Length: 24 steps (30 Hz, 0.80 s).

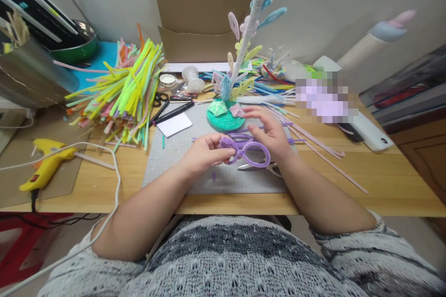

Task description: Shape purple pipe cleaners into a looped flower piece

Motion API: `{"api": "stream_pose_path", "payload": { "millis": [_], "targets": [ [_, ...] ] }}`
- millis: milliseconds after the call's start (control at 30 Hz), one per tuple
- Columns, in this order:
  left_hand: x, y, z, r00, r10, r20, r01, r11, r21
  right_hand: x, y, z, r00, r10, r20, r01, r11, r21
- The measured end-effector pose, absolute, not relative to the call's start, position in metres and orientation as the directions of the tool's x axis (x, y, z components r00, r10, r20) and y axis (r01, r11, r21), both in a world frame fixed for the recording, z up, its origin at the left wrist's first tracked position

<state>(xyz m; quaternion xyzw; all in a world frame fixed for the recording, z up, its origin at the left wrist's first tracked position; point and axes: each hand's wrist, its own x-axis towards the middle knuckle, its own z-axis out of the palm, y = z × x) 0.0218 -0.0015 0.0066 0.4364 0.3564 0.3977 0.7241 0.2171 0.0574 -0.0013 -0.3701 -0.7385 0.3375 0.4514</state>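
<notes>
Head view: a wooden table [383, 181] crowded with craft stock. A heap of pipe cleaners [121, 88], mostly yellow and green, lies at the left rear, with one yellow glue gun [47, 164] on cardboard at the left edge and its white cord [114, 181] looping past the person's left arm. On the grey mat [181, 162] sit one white card [174, 125], one black pen [174, 112] and a green round base [225, 120] from which a white wrapped stem [251, 23] rises, hung with pastel loops. Long pink pipe cleaners [324, 148] trail across the table to the right; a pair of scissors [259, 166] lies on the mat, partly hidden under the hands.

Over the mat's middle, both hands meet on a purple pipe-cleaner piece [245, 148] bent into loops; two loops show clearly. The left hand [204, 153] pinches it at the twisted centre between thumb and fingertips. The right hand [270, 134] lies over its rear side with fingers loosely spread and touching it; whether it pinches cannot be told.
</notes>
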Motion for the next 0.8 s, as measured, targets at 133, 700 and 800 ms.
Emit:
{"api": "stream_pose_path", "payload": {
  "millis": [133,700,800],
  "targets": [
    [0.022,0.0,0.005,0.422,0.886,-0.194,-0.251,0.319,0.914,0.211,0.037,0.01,-0.591,0.717,0.37,0.017,0.469,-0.883],
    [0.023,0.001,0.005,0.41,0.884,-0.225,-0.32,0.37,0.872,0.212,0.039,0.009,-0.647,0.727,0.229,-0.051,0.258,-0.965],
    [0.022,0.002,0.006,0.374,0.905,-0.202,-0.424,0.36,0.831,0.218,0.046,0.004,-0.668,0.727,0.159,-0.041,0.178,-0.983]
  ]
}}
